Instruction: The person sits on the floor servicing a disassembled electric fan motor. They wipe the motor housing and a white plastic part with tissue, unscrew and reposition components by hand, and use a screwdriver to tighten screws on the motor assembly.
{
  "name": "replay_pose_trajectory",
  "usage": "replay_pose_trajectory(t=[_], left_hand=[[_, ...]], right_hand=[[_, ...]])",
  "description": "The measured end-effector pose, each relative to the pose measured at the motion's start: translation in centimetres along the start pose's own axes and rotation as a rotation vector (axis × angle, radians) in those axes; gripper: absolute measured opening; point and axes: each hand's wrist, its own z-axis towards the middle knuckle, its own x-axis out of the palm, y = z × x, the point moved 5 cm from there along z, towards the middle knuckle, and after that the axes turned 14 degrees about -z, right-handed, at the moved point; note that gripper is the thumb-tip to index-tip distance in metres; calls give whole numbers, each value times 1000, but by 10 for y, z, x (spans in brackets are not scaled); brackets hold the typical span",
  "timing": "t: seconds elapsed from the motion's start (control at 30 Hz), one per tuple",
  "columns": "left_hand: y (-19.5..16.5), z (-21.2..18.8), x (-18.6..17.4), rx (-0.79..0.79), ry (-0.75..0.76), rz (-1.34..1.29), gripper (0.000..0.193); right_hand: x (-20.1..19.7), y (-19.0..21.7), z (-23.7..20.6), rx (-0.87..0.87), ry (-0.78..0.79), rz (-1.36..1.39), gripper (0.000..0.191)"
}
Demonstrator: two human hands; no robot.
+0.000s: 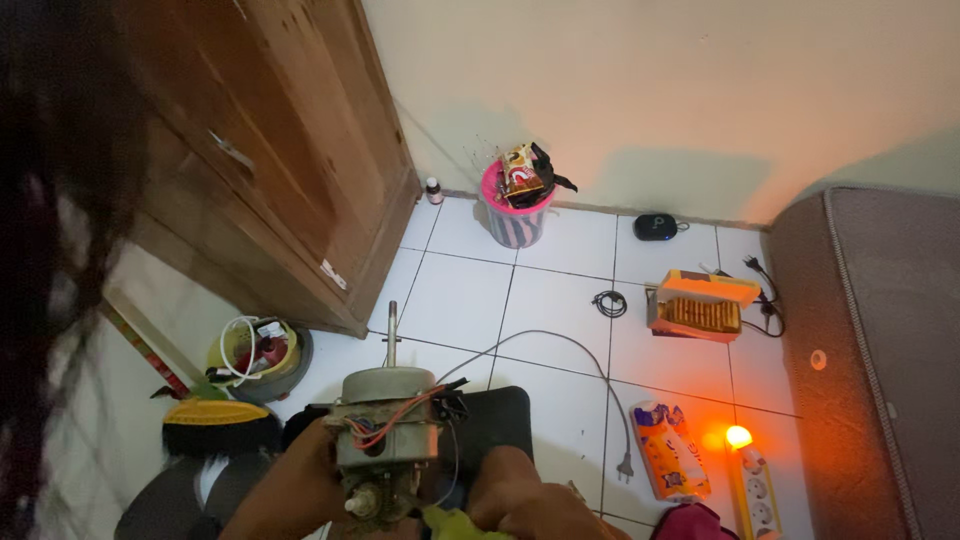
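A grey metal fan motor (pixel 386 425) with a steel shaft pointing up and orange and red wires on its side is held at the bottom of the view. My left hand (pixel 300 485) grips its left side. My right hand (pixel 520 495) is closed low at the motor's right, on a yellow-green handle (pixel 452 522) whose end is hidden. A grey power cord (pixel 560 345) runs from the motor across the tiles to a plug (pixel 626 466).
A wooden cabinet (pixel 270 150) stands at left, a pink waste bin (pixel 515 215) by the wall, a mattress (pixel 870 350) at right. On the tiles lie an orange box (pixel 702 305), a snack packet (pixel 668 450), a lit power strip (pixel 755 480), a black mat (pixel 495 420) and a yellow bucket (pixel 255 350).
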Motion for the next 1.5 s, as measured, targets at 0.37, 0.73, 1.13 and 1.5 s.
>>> replay_pose_trajectory(t=[0.37,0.73,1.13,1.5], left_hand=[[1,-5,-3,-36,-19,-2,77],[5,-11,-16,-219,-192,195,71],[-31,-23,17,232,-66,112,49],[-24,-16,21,278,-4,-173,68]], right_hand=[[-31,132,28,228,-354,-376,21],[-62,190,45,33,-482,-357,29],[-58,223,58,-304,-566,-591,39],[-69,233,51,-135,-687,-555,48]])
